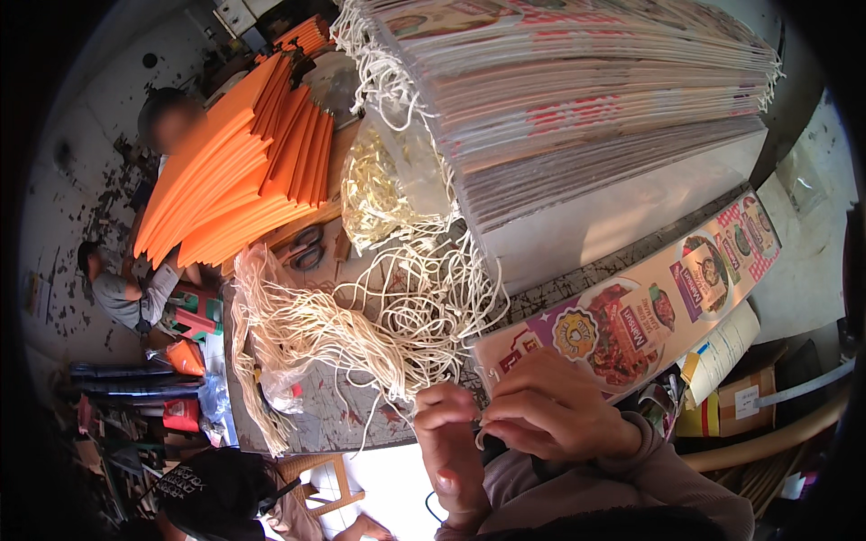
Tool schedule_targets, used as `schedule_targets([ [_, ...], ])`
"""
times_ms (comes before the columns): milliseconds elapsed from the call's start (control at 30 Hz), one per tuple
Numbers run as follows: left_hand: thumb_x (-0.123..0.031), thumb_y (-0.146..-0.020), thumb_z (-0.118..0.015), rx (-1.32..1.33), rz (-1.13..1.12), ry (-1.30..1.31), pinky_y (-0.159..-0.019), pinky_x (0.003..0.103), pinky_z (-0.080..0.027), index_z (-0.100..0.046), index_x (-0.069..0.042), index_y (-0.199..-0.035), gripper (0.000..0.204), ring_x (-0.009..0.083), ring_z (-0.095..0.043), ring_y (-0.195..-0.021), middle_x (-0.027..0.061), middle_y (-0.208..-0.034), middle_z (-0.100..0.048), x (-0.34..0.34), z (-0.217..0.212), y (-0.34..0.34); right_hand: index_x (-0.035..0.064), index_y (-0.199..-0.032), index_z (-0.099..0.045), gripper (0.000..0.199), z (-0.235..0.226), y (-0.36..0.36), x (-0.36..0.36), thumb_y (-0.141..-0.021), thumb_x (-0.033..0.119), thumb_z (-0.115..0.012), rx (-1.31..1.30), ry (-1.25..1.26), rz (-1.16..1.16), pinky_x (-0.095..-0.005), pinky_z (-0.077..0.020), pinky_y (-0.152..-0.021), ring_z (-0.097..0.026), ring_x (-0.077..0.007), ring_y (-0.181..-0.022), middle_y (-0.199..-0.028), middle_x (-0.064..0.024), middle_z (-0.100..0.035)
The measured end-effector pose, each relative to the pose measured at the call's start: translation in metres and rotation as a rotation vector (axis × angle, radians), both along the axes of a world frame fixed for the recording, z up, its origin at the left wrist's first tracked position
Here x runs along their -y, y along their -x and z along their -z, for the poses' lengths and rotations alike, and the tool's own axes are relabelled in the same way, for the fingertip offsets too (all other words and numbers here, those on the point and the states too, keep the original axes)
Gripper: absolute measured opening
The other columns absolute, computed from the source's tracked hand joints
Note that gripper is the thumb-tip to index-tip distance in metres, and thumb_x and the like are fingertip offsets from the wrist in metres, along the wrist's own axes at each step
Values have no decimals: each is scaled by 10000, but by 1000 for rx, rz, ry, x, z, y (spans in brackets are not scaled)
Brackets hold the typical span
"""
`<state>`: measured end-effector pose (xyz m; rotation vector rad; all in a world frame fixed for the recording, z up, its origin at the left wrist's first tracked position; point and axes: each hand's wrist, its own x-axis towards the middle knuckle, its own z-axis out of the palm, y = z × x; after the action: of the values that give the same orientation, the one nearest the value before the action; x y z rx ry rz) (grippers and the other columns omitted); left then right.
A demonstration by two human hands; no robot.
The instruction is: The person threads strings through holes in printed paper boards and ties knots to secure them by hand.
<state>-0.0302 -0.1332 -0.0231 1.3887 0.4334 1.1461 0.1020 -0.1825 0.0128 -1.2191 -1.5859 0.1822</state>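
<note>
A long glossy printed panel (663, 317) with pictures of food dishes lies along the near table edge, its left end beneath my hands. At that end, my left hand (448, 442) and my right hand (555, 406) meet, fingers bent and pinched together. A short piece of white cord (481, 436) shows between their fingertips; whether it passes through the panel's corner is hidden. Just beyond my left hand lies a loose tangle of white cords (424, 298), with a straighter bundle (316, 325) spreading left, partly in clear plastic.
A tall stack of similar panels (577, 117) with knotted cords fills the far right. A clear bag of gold pieces (383, 185), scissors (307, 248) and orange folded sheets (234, 171) stand left of it. Other people (221, 491) sit at left; a cardboard box (749, 406) is at right.
</note>
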Motion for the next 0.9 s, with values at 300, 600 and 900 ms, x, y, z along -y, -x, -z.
schedule_targets([
  [300, -525, -861, -400, -41, -60, 903, -746, 275, -418, -465, 73, -1026, 623, 160, -530, -777, 86, -805, -533, 5, -17, 3, 105, -857, -608, 155, 21, 19, -3, -710, 127, -654, 306, -191, 12, -382, -452, -773, -518, -224, -931, -1020, -57, -533],
  [600, -139, -856, -467, -785, -12, -182, -574, 348, -437, -515, 30, -935, 192, 301, -563, -709, 160, -799, -572, -6, -1, 10, 30, -921, -495, 119, 32, 7, -9, -823, 50, -558, -265, 136, -114, -341, -442, -767, -534, -286, -913, -1006, -126, -523],
  [900, 64, -723, -593, -607, -290, -617, -584, 343, -430, -528, -28, -904, 213, 272, -530, -683, 116, -812, -538, -15, 20, 3, 22, -892, -519, 116, 30, 7, -13, -812, 54, -598, -462, 344, -39, -253, -401, -581, -524, -152, -668, -797, -75, -512],
])
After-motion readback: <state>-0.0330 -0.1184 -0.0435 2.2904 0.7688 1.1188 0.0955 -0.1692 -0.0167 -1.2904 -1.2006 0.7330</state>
